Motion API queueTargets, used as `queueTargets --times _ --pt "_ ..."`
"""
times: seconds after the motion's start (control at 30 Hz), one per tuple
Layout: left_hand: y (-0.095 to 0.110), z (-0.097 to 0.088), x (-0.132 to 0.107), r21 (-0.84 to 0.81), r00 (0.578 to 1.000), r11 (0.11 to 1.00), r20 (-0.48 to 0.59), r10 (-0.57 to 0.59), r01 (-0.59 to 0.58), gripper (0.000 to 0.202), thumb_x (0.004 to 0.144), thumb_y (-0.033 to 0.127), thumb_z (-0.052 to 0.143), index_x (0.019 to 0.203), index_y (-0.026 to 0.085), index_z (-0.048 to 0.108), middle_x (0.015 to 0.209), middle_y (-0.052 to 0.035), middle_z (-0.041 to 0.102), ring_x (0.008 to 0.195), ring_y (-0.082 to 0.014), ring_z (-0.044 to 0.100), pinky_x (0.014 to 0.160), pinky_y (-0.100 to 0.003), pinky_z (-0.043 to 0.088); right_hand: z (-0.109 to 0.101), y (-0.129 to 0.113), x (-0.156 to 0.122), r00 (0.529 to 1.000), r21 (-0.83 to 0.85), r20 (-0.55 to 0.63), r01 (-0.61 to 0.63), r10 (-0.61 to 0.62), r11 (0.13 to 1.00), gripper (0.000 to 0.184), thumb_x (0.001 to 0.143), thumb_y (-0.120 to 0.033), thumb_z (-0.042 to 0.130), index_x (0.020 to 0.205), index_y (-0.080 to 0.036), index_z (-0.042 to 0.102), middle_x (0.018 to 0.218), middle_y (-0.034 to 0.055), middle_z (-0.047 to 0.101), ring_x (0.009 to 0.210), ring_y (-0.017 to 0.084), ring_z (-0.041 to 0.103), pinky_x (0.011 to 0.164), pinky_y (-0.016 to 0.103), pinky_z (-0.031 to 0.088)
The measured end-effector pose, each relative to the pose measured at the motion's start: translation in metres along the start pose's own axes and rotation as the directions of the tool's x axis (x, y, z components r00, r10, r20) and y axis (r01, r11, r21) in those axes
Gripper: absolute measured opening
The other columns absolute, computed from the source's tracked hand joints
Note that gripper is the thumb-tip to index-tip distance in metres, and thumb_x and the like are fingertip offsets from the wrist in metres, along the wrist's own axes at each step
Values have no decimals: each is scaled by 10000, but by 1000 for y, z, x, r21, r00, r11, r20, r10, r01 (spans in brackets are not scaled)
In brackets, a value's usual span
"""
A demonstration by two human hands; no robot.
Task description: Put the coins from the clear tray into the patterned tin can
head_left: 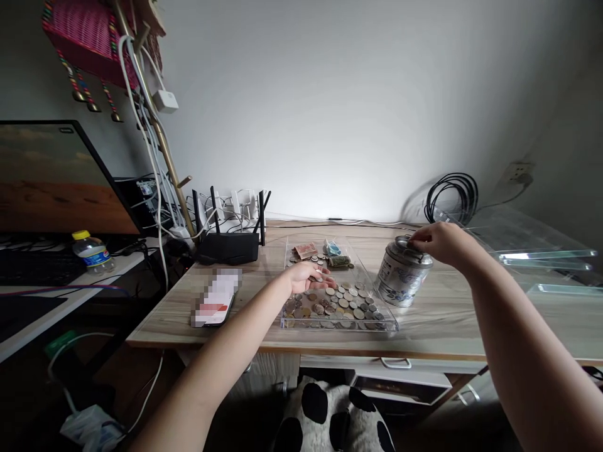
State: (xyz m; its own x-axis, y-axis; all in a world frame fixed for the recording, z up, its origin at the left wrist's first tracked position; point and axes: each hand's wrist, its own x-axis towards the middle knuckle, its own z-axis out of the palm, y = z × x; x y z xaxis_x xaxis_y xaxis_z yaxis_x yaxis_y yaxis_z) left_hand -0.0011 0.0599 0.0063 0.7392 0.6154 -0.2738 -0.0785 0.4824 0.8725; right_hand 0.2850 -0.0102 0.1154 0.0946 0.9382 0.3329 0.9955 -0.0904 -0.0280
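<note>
Palm up, my left hand (308,277) hovers above a clear plastic tray (365,265), fingers half curled around a few coins (316,280). Many loose coins (346,304) cover the near part of the tray. Toward its far end lie a reddish folded banknote (305,251), a bluish one (332,247) and a greenish rolled one (338,261). Right of the tray stands a round metal tin (402,279) with a floral pattern, upright. My right hand (436,242) is at the tin's top, fingers pinched together; what they hold is hidden.
A phone (217,298) lies left of the tray, with a black router (229,248) behind it. Clear plastic panels (546,257) and coiled black cable (451,196) are at right. A bottle (93,253) stands by a monitor (61,179) on the left desk.
</note>
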Motion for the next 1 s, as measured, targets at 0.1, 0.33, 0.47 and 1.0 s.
queueTargets --times 0.1,0.33,0.47,1.0 --pt "1 0 0 -11 998 999 -54 43 -44 176 732 -49 407 839 21 528 829 -198 616 799 -190 612 529 -143 492 3 0 7 1000 -31 -3 -21 21 999 229 655 -297 488 773 -225 671 745 28 642 674 167 543 547 257 363" --pt "1 -1 4 -10 991 996 -107 84 -85 127 751 14 457 831 23 555 795 -176 627 722 -169 624 468 -134 479 0 -33 -19 929 92 -361 -49 79 995 258 699 -323 479 862 -217 648 759 34 625 641 148 532 527 249 378" --pt "1 0 2 16 998 999 -42 49 -49 132 734 54 510 853 39 563 795 -155 630 749 -166 619 493 -135 479 26 -94 -50 891 204 -364 361 -272 910 229 763 -307 429 825 -221 633 801 16 614 626 94 522 538 204 393" --pt "1 2 3 3 999 999 -25 -34 34 185 702 14 400 828 42 533 749 -134 622 708 -161 619 534 -181 487 37 -110 -44 929 154 -272 300 -252 941 274 797 -334 383 868 -249 634 832 16 631 642 114 540 523 214 375"
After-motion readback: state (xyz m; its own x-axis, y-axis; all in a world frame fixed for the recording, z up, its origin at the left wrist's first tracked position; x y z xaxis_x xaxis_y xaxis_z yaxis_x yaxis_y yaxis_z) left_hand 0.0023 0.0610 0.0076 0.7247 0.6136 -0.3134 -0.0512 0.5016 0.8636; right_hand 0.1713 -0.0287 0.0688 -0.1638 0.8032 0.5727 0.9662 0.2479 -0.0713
